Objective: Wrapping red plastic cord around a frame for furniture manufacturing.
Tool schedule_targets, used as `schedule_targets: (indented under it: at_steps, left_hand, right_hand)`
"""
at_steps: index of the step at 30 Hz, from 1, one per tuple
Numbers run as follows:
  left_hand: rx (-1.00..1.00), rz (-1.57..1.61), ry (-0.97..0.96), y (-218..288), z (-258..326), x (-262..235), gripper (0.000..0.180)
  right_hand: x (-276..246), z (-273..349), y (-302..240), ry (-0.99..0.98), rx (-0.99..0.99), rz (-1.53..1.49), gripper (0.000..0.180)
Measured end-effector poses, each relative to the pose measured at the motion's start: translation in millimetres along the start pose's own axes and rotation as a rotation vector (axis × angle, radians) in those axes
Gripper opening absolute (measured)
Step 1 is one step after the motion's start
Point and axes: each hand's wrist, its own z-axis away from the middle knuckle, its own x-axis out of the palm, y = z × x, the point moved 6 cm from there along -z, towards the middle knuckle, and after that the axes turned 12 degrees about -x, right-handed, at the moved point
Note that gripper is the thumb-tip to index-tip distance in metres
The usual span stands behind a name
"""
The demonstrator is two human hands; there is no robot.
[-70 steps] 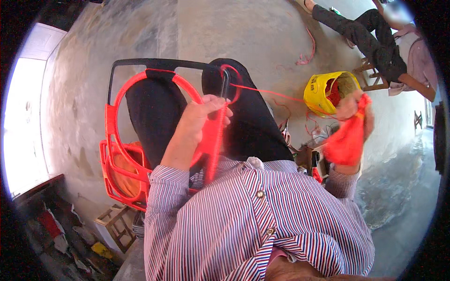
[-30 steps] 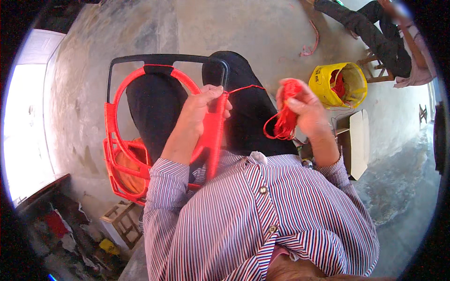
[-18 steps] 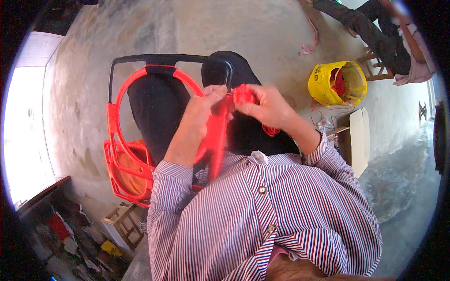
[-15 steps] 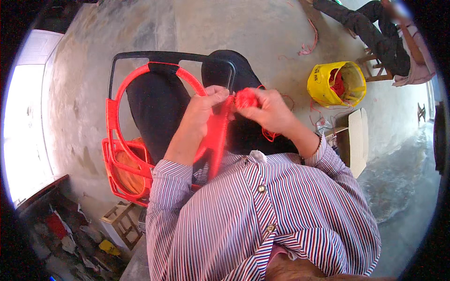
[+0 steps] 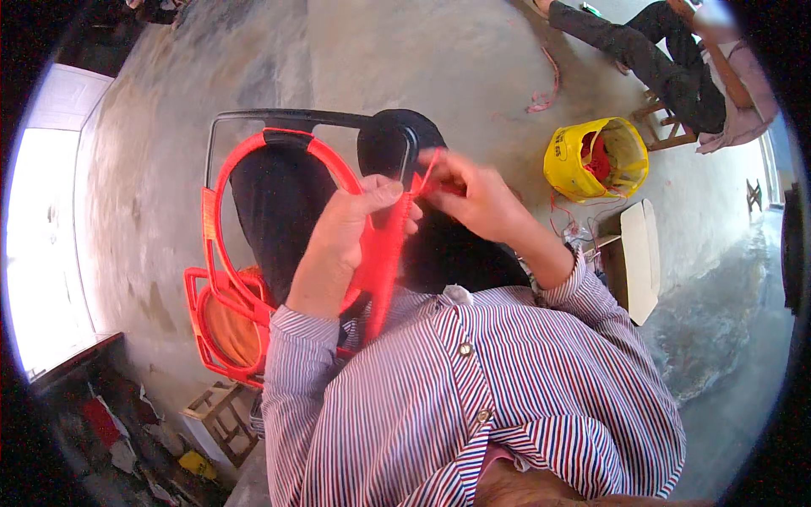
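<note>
Right hand (image 5: 477, 198) drawn in, red cord (image 5: 429, 169)

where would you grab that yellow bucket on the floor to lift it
By the rim of the yellow bucket, coming from above: it stands roughly upright with its mouth open, red material inside, and no handle shows clearly. The side toward the cardboard box looks more crowded.

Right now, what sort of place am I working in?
Probably a small home workshop for hand weaving: bare concrete floor, a metal frame being wrapped in red cord, and a yellow bucket of cord nearby.
</note>
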Motion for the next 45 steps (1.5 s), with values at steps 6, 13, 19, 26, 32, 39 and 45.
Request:
schedule_targets:
  at_steps: [6,13,19,26,32,39,45]
  left_hand:
    - [0.029,0.005,0.024,-12,-9,10,0.021]
    - [-0.03,-0.027,0.049,-4,-5,7,0.02]
    - [0.052,0.073,0.128,11,4,-14,0.016]
    - [-0.024,0.039,0.038,-5,1,6,0.019]
    - [0.022,0.071,0.063,6,7,-6,0.019]
    - [0.084,0.108,0.115,9,9,-28,0.024]
    - [0.088,0.252,0.059,8,13,-26,0.025]
  right_hand:
    - [6,-32,-3,0.181,-0.155,-0.366,0.051]
    - [-24,-38,-6,0.536,-0.24,-0.129,0.037]
    - [-58,-5,-20,-0.05,-0.076,0.477,0.033]
    - [-58,61,26,0.178,0.153,-0.898,0.035]
    - [-49,109,44,-0.093,0.318,-0.237,0.025]
    - [-110,149,31,0.344,-0.267,-1.392,0.023]
    - [-69,209,108,0.47,0.584,-0.668,0.01]
